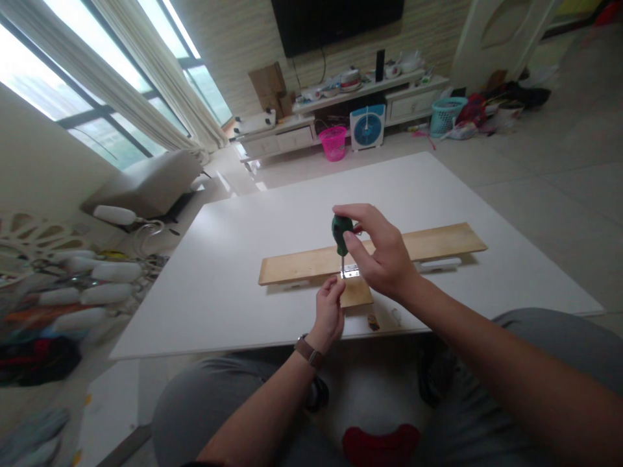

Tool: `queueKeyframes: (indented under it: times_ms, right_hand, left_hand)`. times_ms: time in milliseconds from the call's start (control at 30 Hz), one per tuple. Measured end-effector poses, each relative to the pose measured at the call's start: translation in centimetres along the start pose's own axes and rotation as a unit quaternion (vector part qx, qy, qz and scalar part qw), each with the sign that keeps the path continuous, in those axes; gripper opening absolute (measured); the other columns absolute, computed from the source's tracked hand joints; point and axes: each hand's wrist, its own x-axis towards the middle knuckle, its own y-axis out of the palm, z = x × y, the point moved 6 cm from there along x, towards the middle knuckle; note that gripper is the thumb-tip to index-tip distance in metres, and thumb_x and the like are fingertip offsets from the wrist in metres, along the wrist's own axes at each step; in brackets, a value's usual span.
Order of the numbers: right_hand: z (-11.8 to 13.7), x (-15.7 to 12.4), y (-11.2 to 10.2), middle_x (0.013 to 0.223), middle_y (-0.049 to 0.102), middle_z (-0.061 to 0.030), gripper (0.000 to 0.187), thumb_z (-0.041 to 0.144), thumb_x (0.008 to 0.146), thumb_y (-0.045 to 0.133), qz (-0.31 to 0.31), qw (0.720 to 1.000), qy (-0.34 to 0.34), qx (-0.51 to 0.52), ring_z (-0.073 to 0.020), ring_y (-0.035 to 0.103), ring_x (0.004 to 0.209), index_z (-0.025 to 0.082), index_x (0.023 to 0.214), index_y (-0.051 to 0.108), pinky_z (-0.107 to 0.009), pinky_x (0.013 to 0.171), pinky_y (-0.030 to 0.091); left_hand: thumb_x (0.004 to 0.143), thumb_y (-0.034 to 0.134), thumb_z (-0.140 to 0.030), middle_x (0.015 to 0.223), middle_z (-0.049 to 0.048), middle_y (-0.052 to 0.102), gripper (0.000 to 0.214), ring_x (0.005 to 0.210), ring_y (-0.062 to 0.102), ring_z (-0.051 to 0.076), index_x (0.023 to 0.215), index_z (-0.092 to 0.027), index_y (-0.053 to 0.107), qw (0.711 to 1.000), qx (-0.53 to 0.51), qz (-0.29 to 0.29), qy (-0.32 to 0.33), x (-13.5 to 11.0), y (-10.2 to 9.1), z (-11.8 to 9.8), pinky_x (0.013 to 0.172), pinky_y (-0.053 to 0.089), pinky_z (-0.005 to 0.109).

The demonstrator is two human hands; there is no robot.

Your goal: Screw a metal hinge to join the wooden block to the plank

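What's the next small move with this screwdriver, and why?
Probably a gentle turn of the green screwdriver with the right hand: it points down at the metal plate, and the left hand is close beside its tip, seemingly steadying the small board.

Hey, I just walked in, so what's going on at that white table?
A person is working with a screwdriver. The right hand holds the green-handled screwdriver roughly upright, its tip down at a shiny metal plate, perhaps a hinge, between a long wooden board and a short wooden piece. The left hand has its fingertips close to the tip, by the short piece's edge. Both wooden parts are over the white table.
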Motion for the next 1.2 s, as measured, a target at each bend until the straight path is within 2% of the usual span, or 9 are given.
queueKeyframes:
  times_ms: [100,233,433,633,767,833,1033,1200]
  right_hand:
    - [0.07,0.02,0.10,0.116,0.068,-0.0075,0.035,0.013,0.097,0.054,0.002,1.000,-0.006,0.006,-0.0229,0.065,0.105,0.028,0.128,0.062,-0.043,0.088,0.058]
    - [0.00,0.00,-0.20,0.103,0.061,-0.0063,0.023,0.019,0.094,0.065,-0.020,1.000,0.001,-0.020,-0.0220,0.062,0.097,0.025,0.116,0.067,-0.042,0.083,0.058]
    - [0.17,0.04,0.00,0.123,0.067,-0.0096,0.038,0.010,0.097,0.049,0.006,1.000,-0.010,0.004,-0.0245,0.064,0.113,0.026,0.129,0.061,-0.043,0.089,0.057]
    - [0.01,0.04,-0.29,0.105,0.063,-0.0077,0.023,0.020,0.093,0.067,-0.023,0.999,0.005,-0.034,-0.0241,0.062,0.099,0.024,0.116,0.067,-0.043,0.082,0.058]
    - [0.12,-0.02,-0.05,0.120,0.066,-0.0106,0.032,0.013,0.096,0.056,-0.006,1.000,-0.014,-0.013,-0.0251,0.063,0.112,0.024,0.125,0.063,-0.043,0.085,0.058]
    - [0.18,-0.02,0.08,0.122,0.068,-0.0098,0.036,0.009,0.097,0.052,0.003,1.000,-0.022,-0.007,-0.0242,0.064,0.113,0.025,0.129,0.061,-0.043,0.087,0.057]
    - [-0.13,-0.06,-0.19,0.105,0.062,-0.0075,0.025,0.020,0.094,0.067,-0.025,0.999,-0.001,-0.033,-0.0239,0.062,0.100,0.025,0.118,0.068,-0.044,0.085,0.058]
    - [0.09,-0.04,0.11,0.125,0.067,-0.0098,0.037,0.012,0.098,0.051,0.003,1.000,-0.017,-0.010,-0.0251,0.064,0.116,0.026,0.131,0.061,-0.045,0.092,0.057]
  left_hand:
    - [0.073,0.083,-0.028,0.095,0.0060,0.074,0.022,0.090,0.068,0.022,0.091,-0.020,0.072,1.000,-0.005,0.010,0.000,0.06,0.08,0.04,0.088,0.051,0.035]
    - [0.073,0.083,-0.028,0.098,0.0069,0.074,0.022,0.091,0.067,0.021,0.091,-0.019,0.073,1.000,-0.015,0.018,0.005,0.11,0.13,0.04,0.088,0.051,0.034]
    - [0.072,0.083,-0.027,0.093,0.0054,0.073,0.022,0.087,0.067,0.021,0.090,-0.020,0.072,1.000,-0.017,0.008,-0.005,-0.08,0.17,0.00,0.085,0.052,0.034]
    - [0.072,0.085,-0.027,0.100,0.0065,0.074,0.028,0.090,0.067,0.020,0.095,-0.019,0.071,1.000,-0.020,0.010,0.002,-0.13,0.36,-0.22,0.085,0.052,0.032]
    - [0.070,0.086,-0.027,0.095,0.0050,0.073,0.033,0.087,0.067,0.020,0.097,-0.019,0.068,0.999,-0.033,0.002,-0.008,-0.07,0.21,0.01,0.083,0.051,0.033]
    - [0.070,0.086,-0.027,0.094,0.0046,0.073,0.033,0.087,0.067,0.020,0.096,-0.019,0.068,0.999,-0.038,0.000,-0.011,-0.03,0.14,0.11,0.082,0.051,0.032]
    - [0.072,0.084,-0.025,0.098,0.0054,0.073,0.027,0.090,0.066,0.019,0.095,-0.019,0.070,1.000,-0.022,0.004,0.009,0.02,0.10,-0.06,0.086,0.050,0.032]
    - [0.072,0.082,-0.026,0.097,0.0055,0.073,0.026,0.090,0.066,0.020,0.095,-0.019,0.070,1.000,-0.012,0.000,0.007,-0.01,0.09,-0.09,0.085,0.051,0.033]
